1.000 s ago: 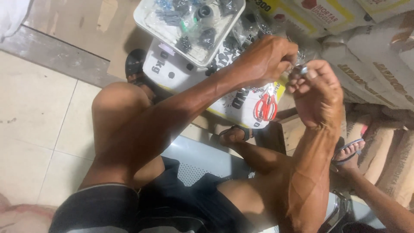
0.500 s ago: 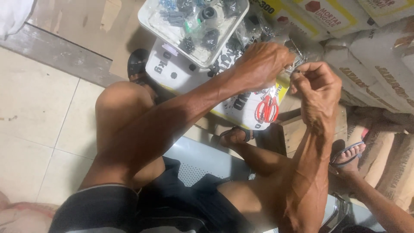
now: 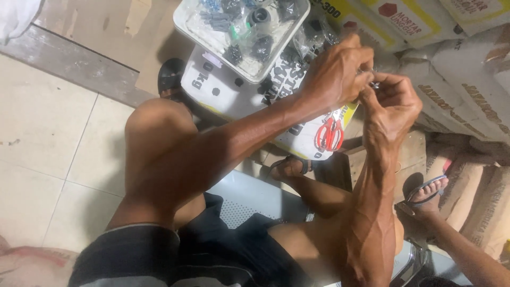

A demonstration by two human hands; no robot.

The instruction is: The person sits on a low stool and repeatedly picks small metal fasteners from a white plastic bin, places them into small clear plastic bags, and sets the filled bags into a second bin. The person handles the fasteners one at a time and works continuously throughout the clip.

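Held item: a small clear plastic packet (image 3: pixel 372 79), pinched between both hands above the printed white sack; most of it is hidden by the fingers, so its contents cannot be told.
Left hand: the left hand (image 3: pixel 337 72) is curled into a loose fist, knuckles up, thumb and forefinger closed tight on the near edge of the packet.
Right hand: the right hand (image 3: pixel 390 103) faces it, wrist bent back and fingertips pinched narrow on the far edge; the two hands touch at the fingertips.
Arms: both forearms rise from the lap, the left crossing over the bent left knee (image 3: pixel 154 122), the right held nearly upright.
Doing it well: the person does best with short, firm pinches close together at the packet's edge, elbows steady, hands kept over the sack so nothing dropped rolls onto the tiles.
Around the hands: a white tray (image 3: pixel 287 40) of similar bagged dark fittings sits on the sack (image 3: pixel 223 93), just beyond the left hand; red-handled scissors (image 3: pixel 329 134) lie on the sack below the hands.
Nearby: another person's sandalled foot (image 3: pixel 427 191) rests at the right, beside stacked paper sacks (image 3: pixel 462 79).
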